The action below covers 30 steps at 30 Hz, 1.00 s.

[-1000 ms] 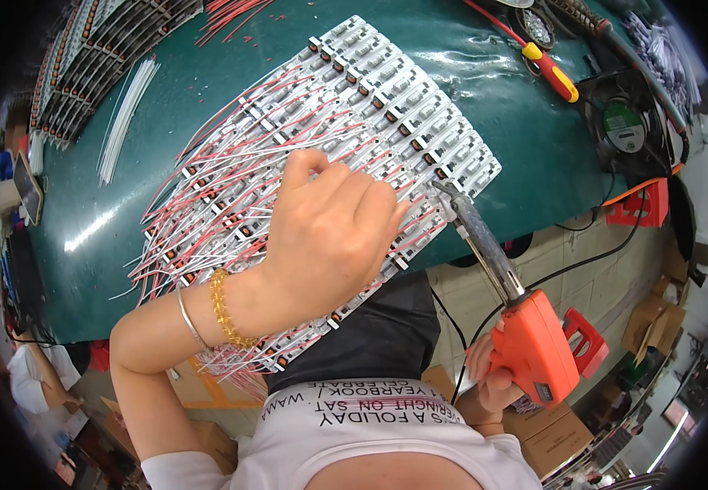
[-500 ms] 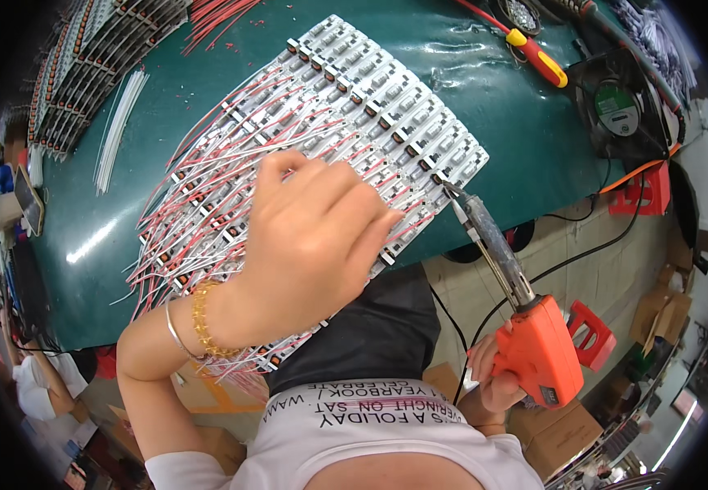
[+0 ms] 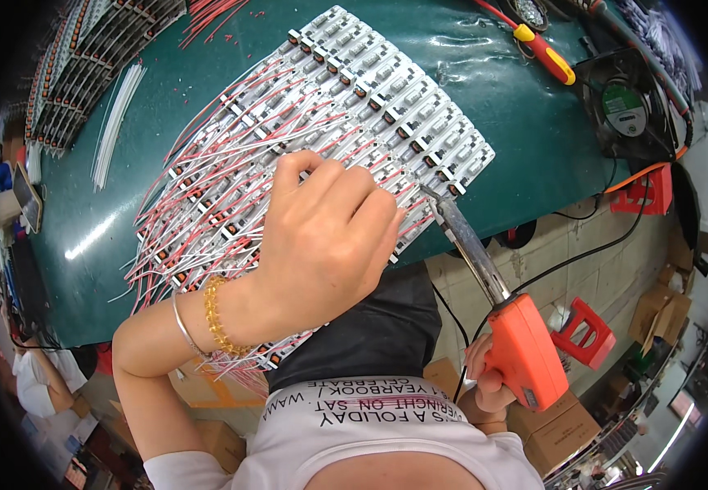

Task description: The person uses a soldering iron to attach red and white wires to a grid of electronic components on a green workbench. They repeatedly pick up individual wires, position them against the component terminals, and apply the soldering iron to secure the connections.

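Note:
A panel of white electronic modules (image 3: 431, 102) in rows lies on the green table, with many red and white wires (image 3: 195, 208) running off its left side. Over its lower middle is my left hand (image 3: 329, 241), closed with curled fingers; what they hold, if anything, is hidden beneath the hand. My right hand (image 3: 491, 384) grips the orange handle of a soldering gun (image 3: 527, 351). The gun's metal barrel points up and left, and its tip is at the panel's right part, just right of my left fingers.
The green table (image 3: 182, 106) also bears white wires (image 3: 117, 126), red wires (image 3: 209, 18) and stacked modules (image 3: 93, 69). A yellow-red handled tool (image 3: 548, 55) and a black fan (image 3: 625, 106) are at far right. Below are a red stool (image 3: 586, 333) and cardboard boxes (image 3: 558, 437). Another person (image 3: 48, 380) is at left.
The soldering gun in my right hand has shifted left, its tip moving inward across the panel. My left hand has moved slightly right, still closed.

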Motion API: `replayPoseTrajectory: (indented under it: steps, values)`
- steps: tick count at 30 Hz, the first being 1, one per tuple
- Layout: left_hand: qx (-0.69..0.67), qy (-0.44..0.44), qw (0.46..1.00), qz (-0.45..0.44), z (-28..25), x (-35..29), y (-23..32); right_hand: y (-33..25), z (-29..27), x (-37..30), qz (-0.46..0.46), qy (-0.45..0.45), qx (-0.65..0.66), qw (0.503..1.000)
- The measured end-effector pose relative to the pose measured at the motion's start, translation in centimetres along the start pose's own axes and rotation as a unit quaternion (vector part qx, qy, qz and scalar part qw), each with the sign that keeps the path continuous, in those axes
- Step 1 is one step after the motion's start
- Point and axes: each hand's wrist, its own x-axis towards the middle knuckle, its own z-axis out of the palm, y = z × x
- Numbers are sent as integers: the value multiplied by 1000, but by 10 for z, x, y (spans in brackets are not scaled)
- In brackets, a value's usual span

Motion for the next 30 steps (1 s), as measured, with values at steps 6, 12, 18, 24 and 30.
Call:
replayPoseTrajectory:
  steps: [6,12,18,24,30]
  values:
    - [0,-4,1000,3,1,0,0,-3,-4,7,-51,-2,73,996]
    - [-5,9,1000,6,-1,0,-2,-5,0,14,-63,-36,212,975]
    - [-37,7,999,16,-4,0,5,-13,8,16,-65,51,231,969]
    - [-20,-13,1000,20,0,-4,3,-11,-7,13,-21,-28,223,974]
    - [-6,-8,999,30,3,-4,4,-5,-4,3,-14,30,105,994]
